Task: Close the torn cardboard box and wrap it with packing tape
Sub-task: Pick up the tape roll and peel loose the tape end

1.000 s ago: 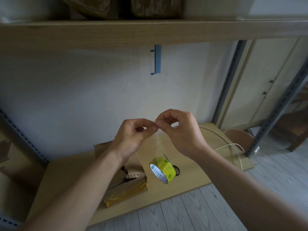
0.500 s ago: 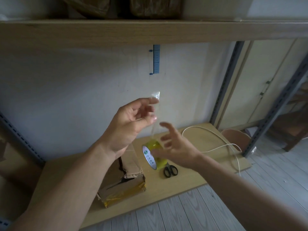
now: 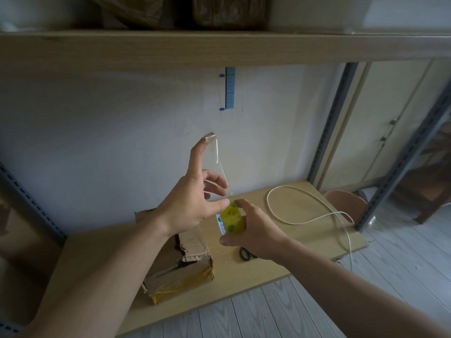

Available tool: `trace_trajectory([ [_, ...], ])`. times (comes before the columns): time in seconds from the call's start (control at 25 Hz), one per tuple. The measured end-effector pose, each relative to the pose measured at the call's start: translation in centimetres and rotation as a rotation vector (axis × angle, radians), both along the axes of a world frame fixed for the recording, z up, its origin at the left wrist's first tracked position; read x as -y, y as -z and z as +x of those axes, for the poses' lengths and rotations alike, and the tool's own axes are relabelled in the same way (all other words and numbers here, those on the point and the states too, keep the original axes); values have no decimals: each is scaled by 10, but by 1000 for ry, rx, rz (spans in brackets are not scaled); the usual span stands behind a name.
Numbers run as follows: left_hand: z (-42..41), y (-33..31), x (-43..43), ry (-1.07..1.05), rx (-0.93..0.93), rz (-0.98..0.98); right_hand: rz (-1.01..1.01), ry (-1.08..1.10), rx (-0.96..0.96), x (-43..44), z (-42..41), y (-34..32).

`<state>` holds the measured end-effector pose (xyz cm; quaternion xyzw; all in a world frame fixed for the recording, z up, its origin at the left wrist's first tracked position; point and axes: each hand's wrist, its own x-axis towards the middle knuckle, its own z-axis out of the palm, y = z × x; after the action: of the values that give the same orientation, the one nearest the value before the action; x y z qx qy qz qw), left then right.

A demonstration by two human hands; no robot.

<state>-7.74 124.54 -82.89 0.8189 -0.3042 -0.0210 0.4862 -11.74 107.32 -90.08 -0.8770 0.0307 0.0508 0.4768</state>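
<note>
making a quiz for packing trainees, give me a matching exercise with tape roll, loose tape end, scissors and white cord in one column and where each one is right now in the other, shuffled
Things
1. tape roll
2. loose tape end
3. scissors
4. white cord

Places
a. looped on the shelf board, to the right of both hands
b. held in the right hand
c. stuck to the index fingertip of the left hand
d. on the board, partly hidden by the right wrist

Pairs: 1-b, 2-c, 3-d, 4-a
</note>
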Motion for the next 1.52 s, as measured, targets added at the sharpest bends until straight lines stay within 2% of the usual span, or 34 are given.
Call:
trace_trajectory([
  [0.16, 7, 6, 3, -129, 111, -118, 140, -52, -58, 0, -3, 0],
  [0.4, 9, 8, 5, -126, 144, -69, 303, -155, -27, 5, -16, 6],
  [0.44, 11, 9, 5, -121, 141, -84, 364, -123, -12, 10, -15, 7],
  [0.52, 16, 12, 2, -120, 139, -110, 455, 73, -9, 24, 0, 14],
  [0.56, 17, 14, 1, -118, 143, -111, 377, 203, -3, 35, 12, 23],
  [0.6, 19, 16, 1, -109, 157, -96, 179, 293, 10, 48, 26, 35],
  [0.68, 20, 19, 0, -73, 177, -28, -324, 255, -64, 67, 51, 67],
  [0.72, 22, 20, 0, -49, 175, 9, -496, 198, -143, 72, 59, 86],
  [0.76, 23, 22, 0, -30, 166, 34, -583, 155, -224, 74, 65, 104],
  [0.84, 24, 26, -1, -14, 146, 63, -658, 79, -318, 67, 67, 131],
  [0.96, 28, 33, -2, -1, 131, 61, -747, -57, -343, 52, 70, 154],
  [1.12, 30, 43, -2, 38, 97, 74, -788, -53, -359, 47, 76, 157],
  [1.24, 31, 54, 1, 55, 71, 98, -833, -130, -304, 59, 69, 155],
  [1.32, 32, 63, 2, 55, 40, 116, -792, -192, -262, 65, 56, 159],
  [1.4, 32, 71, 5, 63, 17, 147, -718, -212, -178, 63, 38, 162],
  [1.52, 32, 86, 9, 85, 1, 180, -713, -195, -12, 50, 10, 172],
])
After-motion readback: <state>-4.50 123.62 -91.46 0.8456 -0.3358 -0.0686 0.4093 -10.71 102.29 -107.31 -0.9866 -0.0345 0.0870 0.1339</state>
